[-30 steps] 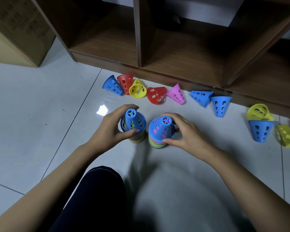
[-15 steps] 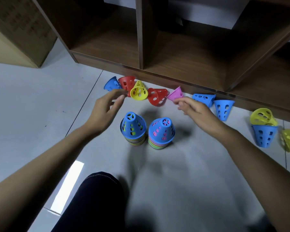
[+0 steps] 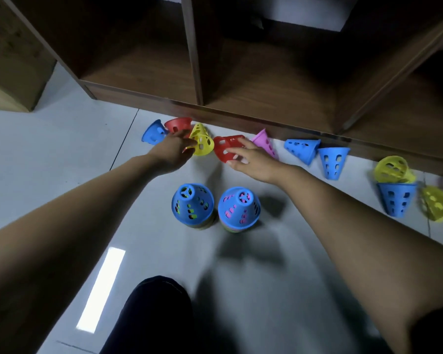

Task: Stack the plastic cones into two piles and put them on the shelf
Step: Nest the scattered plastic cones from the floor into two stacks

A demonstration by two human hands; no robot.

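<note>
Two piles of cones stand side by side on the tiled floor point(image 3: 62, 162), the left pile point(image 3: 192, 205) and the right pile point(image 3: 239, 208), each topped by a blue cone with its narrow end up. Both are apart from the hands and nearer than them. Farther off, loose cones lie in a row along the foot of the wooden shelf point(image 3: 266, 98). The left hand point(image 3: 174, 152) reaches to the yellow cone point(image 3: 202, 143), fingertips against its side; whether it grips the cone I cannot tell. Just beyond it are an upturned red cone point(image 3: 178, 125) and a tipped blue cone point(image 3: 152, 132). The right hand point(image 3: 251, 159) holds the red cone point(image 3: 225, 149) lying on its side, thumb at the near rim and fingers over the top. Right of it lie a pink cone point(image 3: 264, 141), a blue cone on its side point(image 3: 302, 149) and an upturned blue cone point(image 3: 334, 162). Farther right, a yellow cone sits on another upturned blue one. A knee in dark cloth point(image 3: 154, 315) shows at the near edge.
</note>
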